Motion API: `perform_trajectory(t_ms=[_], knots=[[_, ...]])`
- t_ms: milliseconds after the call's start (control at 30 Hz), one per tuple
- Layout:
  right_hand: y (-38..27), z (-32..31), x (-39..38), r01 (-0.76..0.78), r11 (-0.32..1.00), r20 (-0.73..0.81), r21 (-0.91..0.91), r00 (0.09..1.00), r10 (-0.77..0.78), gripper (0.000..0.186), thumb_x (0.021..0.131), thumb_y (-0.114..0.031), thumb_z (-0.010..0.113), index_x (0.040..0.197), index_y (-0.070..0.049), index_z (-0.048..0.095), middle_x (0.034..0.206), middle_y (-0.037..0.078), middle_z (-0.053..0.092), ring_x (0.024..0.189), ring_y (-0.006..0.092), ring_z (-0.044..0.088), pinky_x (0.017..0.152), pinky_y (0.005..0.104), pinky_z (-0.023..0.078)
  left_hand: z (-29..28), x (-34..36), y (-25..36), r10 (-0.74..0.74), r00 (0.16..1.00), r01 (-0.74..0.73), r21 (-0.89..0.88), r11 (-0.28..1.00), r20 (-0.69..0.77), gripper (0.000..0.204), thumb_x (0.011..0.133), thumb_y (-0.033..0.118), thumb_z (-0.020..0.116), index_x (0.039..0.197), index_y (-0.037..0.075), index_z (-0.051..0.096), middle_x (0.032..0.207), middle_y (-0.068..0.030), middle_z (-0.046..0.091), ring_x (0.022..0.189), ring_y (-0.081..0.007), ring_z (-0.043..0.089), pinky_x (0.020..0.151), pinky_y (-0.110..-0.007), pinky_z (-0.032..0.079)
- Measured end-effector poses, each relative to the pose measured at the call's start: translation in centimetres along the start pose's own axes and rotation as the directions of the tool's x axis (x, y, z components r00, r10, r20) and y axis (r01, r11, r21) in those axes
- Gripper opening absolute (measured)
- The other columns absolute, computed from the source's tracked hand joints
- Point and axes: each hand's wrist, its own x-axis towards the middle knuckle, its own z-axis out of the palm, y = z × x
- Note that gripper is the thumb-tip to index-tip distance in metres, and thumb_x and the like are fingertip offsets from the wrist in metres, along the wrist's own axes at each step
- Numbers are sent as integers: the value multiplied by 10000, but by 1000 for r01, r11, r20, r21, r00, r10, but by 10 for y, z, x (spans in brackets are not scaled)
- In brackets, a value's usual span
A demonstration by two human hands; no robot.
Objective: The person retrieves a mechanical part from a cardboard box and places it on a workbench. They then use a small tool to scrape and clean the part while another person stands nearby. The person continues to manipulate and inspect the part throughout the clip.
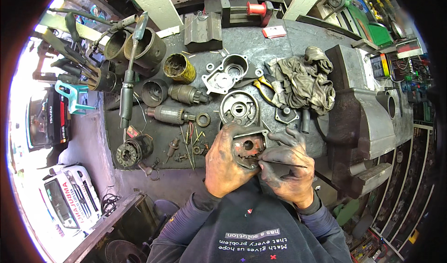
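Note:
My left hand [223,163] grips a grey metal housing [248,146] with a reddish-brown interior and a round bore, just above my lap. My right hand [291,174], blackened with grease, is closed around a thin dark metal tool [283,163] whose tip reaches into the housing's lower part. Directly beyond sits a round cast cover [238,108] on the workbench [288,37]. Farther back lie a second aluminium casting [219,79], yellow-handled pliers [263,90] and a crumpled dirty rag [302,79].
Left on the bench: armature [165,115], gear shaft [184,94], yellow can [179,67], several cylinders [144,46], small parts. A heavy steel block [354,137] borders the right. Beyond the left edge stand a teal stool [70,95] and white vehicle [70,198]; shelves line the far right.

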Motion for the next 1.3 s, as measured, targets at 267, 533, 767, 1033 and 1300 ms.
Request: perform_trajectory(t_ms=[267, 533, 767, 1033, 1300], knots=[[-16, 17, -5, -50, 989, -100, -137, 994, 37, 277, 677, -57, 861, 913, -134, 736, 885, -5, 744, 1043, 267, 702, 1064, 506, 393, 4, 2, -2, 28, 999, -29, -42, 999, -31, 529, 866, 204, 803, 1307, 53, 552, 1235, -203, 685, 1101, -399, 707, 940, -438, 556], [-27, 21, -2, -40, 958, -247, -282, 968, -33, 359, 641, -7, 846, 960, -97, 709, 896, 25, 705, 876, 233, 682, 842, 437, 470, -2, -1, -20, 137, 991, -132, -268, 954, 1, 763, 748, 190, 881, 1394, 42, 503, 1388, -199, 569, 1349, -445, 519, 1156, -542, 389], [-32, 27, -16, -147, 988, -222, -58, 966, 131, 292, 736, 37, 821, 992, -30, 698, 944, 95, 731, 869, 278, 715, 792, 379, 557, 5, 10, -43, 194, 972, -188, -59, 980, 131, 912, 606, 286, 961, 1387, 70, 542, 1419, -154, 560, 1459, -478, 400, 1229, -607, 252], [-26, 24, -47, -270, 950, -280, 159, 910, 306, 271, 780, 56, 816, 1018, -9, 703, 961, 139, 749, 870, 295, 751, 792, 354, 593, -2, -1, -38, 356, 932, -361, 265, 894, 71, 776, 556, 217, 835, 1290, 64, 630, 1302, -127, 596, 1396, -404, 450, 1150, -632, 281], [-9, 24, -58, -232, 961, -309, 154, 912, 269, 299, 767, 22, 827, 1033, -37, 704, 972, 119, 734, 854, 305, 733, 760, 372, 592, 10, -6, -43, 458, 872, -488, 383, 784, 173, 753, 609, 201, 862, 1317, 104, 626, 1267, -125, 587, 1353, -404, 448, 1119, -551, 355]])
